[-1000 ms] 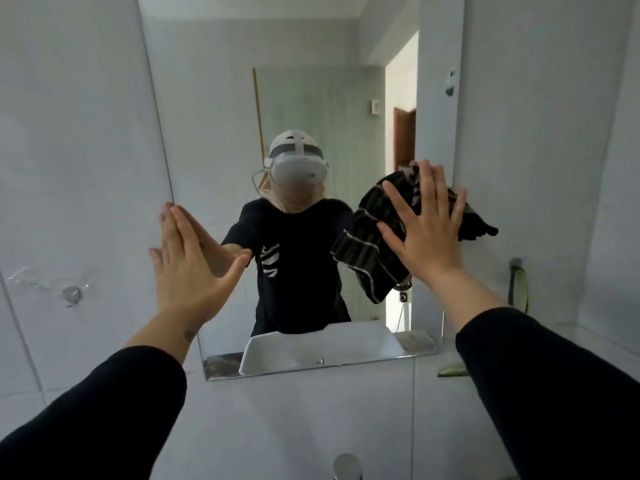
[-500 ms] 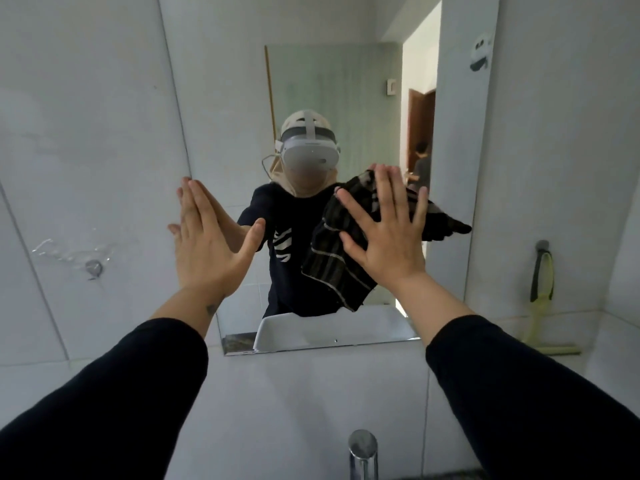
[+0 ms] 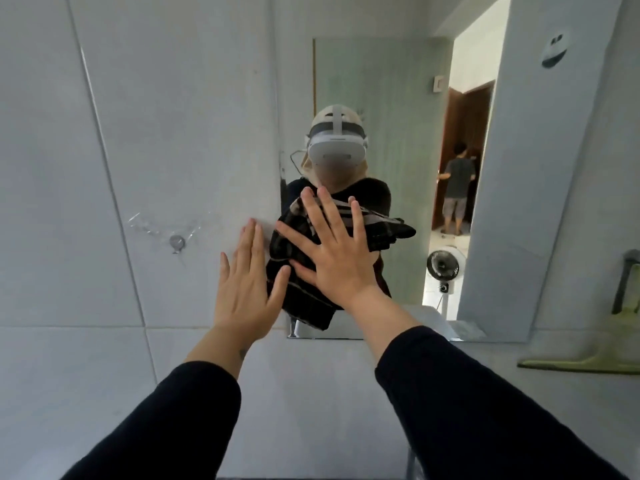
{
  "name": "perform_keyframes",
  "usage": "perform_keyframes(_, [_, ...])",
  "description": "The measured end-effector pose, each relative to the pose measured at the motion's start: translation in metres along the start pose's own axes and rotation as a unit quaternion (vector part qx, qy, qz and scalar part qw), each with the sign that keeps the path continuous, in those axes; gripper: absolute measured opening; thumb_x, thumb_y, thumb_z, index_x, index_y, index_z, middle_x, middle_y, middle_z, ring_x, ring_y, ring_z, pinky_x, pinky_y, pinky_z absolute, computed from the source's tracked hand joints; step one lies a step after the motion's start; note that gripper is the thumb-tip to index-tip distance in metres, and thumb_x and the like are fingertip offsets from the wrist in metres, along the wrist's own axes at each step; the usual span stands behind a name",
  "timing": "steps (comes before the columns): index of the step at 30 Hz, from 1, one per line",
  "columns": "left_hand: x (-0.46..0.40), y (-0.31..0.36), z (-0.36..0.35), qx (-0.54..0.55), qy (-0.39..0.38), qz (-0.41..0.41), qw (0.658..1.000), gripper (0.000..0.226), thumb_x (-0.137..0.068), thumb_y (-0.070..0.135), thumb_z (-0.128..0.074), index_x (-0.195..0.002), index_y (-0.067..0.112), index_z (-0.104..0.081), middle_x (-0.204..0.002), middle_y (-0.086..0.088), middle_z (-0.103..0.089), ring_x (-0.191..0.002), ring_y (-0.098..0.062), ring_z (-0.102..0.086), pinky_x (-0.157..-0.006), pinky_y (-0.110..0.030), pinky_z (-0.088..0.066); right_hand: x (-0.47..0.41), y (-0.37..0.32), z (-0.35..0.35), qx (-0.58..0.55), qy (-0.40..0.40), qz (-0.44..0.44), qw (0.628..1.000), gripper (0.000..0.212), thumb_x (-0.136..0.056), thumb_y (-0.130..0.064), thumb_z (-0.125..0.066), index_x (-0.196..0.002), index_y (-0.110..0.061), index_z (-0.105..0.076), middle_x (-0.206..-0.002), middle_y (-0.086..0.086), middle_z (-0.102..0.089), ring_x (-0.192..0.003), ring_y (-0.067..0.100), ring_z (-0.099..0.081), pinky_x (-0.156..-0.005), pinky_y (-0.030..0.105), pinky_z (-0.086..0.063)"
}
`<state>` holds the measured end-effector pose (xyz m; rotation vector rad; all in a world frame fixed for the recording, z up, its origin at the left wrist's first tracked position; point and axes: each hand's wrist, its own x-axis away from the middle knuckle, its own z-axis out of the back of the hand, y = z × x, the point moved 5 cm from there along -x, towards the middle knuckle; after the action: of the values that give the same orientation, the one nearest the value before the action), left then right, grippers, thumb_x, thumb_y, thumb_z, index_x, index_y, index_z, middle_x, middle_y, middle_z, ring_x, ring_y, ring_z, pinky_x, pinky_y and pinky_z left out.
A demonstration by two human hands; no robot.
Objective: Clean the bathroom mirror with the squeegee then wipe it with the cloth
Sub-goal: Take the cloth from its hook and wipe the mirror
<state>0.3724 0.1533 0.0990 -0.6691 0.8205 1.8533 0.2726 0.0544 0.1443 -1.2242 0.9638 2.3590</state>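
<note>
A person in black long sleeves stands facing a bathroom mirror (image 3: pixel 398 98), both arms stretched forward and up from the bottom of the frame. The right hand (image 3: pixel 337 251) lies flat with the palm toward the glass, its back to the camera, all five fingers (image 3: pixel 318 216) splayed wide and pressing a dark striped cloth (image 3: pixel 304 299) against the lower left part of the mirror. The cloth bunches out around the hand: folds show past the fingertips at upper right, and a loose end hangs below the wrist toward the mirror's bottom edge. The right forearm rises on a diagonal from the lower right, the sleeve ending short of the wrist.

The left hand (image 3: pixel 244 289) is raised just beside the right one, also palm forward, its fingers straight and held close together with the thumb angled out toward the cloth. It sits over the white tiled wall (image 3: pixel 138 133) at the mirror's left edge; whether the palm actually touches the tile cannot be told. A small dark mark shows on the inner left wrist.

The squeegee (image 3: pixel 616 355), pale yellow-green with a dark handle, stands well apart at the far right, its blade resting along a ledge and the handle leaning up against the wall. A small metal fitting (image 3: pixel 177 242) is fixed to the tile left of the hands. In the reflection, the wearer's head-mounted camera rig, a fan (image 3: pixel 443 266) and a second person standing in a doorway are visible.
</note>
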Motion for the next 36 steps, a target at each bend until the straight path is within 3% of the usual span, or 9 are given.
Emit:
perform_keyframes(11, [0.038,-0.006,-0.037,-0.018,-0.035,0.019,0.999,0.073,-0.093,0.053,-0.014,-0.152,0.014,0.002,-0.16,0.001,0.015,-0.146,-0.011,0.017,-0.119,-0.048,0.001,0.067,-0.032,-0.037,0.0,-0.016,0.055,0.998,0.063,-0.091,-0.058,-0.041,-0.148,-0.044,-0.018,-0.159,0.006,-0.016,-0.147,0.026,-0.013,-0.113,0.058,-0.018])
perform_keyframes(14, [0.046,0.001,-0.048,-0.024,-0.039,0.024,0.999,0.073,-0.094,0.054,-0.014,-0.152,0.015,0.005,-0.16,0.0,0.016,-0.147,-0.013,0.015,-0.119,-0.051,0.0,0.082,-0.017,-0.039,0.023,-0.041,0.092,0.995,0.067,-0.09,-0.059,-0.04,-0.149,-0.043,-0.012,-0.16,0.007,-0.009,-0.148,0.027,-0.008,-0.115,0.057,-0.012])
perform_keyframes(21, [0.048,0.049,-0.056,-0.067,-0.01,0.022,0.997,0.075,-0.094,0.044,-0.025,-0.151,0.009,0.009,-0.16,-0.008,0.014,-0.148,-0.019,0.011,-0.116,-0.055,0.005,0.121,0.053,-0.032,0.046,-0.05,0.062,0.996,0.069,-0.089,-0.061,-0.039,-0.149,-0.046,-0.006,-0.158,0.01,-0.002,-0.147,0.029,-0.004,-0.114,0.059,-0.009])
perform_keyframes(28, [0.049,0.112,-0.088,-0.086,-0.038,-0.009,0.995,0.084,-0.089,0.052,-0.026,-0.151,0.008,0.01,-0.159,-0.009,0.017,-0.148,-0.024,0.011,-0.114,-0.054,0.009,0.167,0.136,-0.026,0.049,-0.064,-0.057,0.995,0.07,-0.088,-0.063,-0.039,-0.147,-0.047,-0.006,-0.156,0.011,-0.001,-0.146,0.032,-0.004,-0.113,0.059,0.0])
perform_keyframes(31, [0.049,0.134,-0.102,-0.101,-0.04,-0.027,0.994,0.084,-0.089,0.051,-0.028,-0.151,0.008,0.01,-0.159,-0.009,0.018,-0.147,-0.024,0.013,-0.114,-0.053,0.011,0.195,0.167,-0.031,0.034,-0.068,-0.137,0.988,0.075,-0.086,-0.061,-0.042,-0.148,-0.046,-0.002,-0.156,0.012,0.003,-0.146,0.032,0.004,-0.112,0.06,0.002])
perform_keyframes(36, [0.053,0.172,-0.124,-0.089,-0.044,-0.1,0.99,0.083,-0.091,0.045,-0.04,-0.152,0.009,0.003,-0.161,-0.007,0.012,-0.147,-0.022,0.013,-0.117,-0.055,0.007,0.229,0.187,-0.038,-0.013,-0.05,-0.305,0.951,0.068,-0.086,-0.062,-0.041,-0.146,-0.042,-0.015,-0.152,0.014,-0.006,-0.14,0.035,-0.011,-0.107,0.061,-0.018])
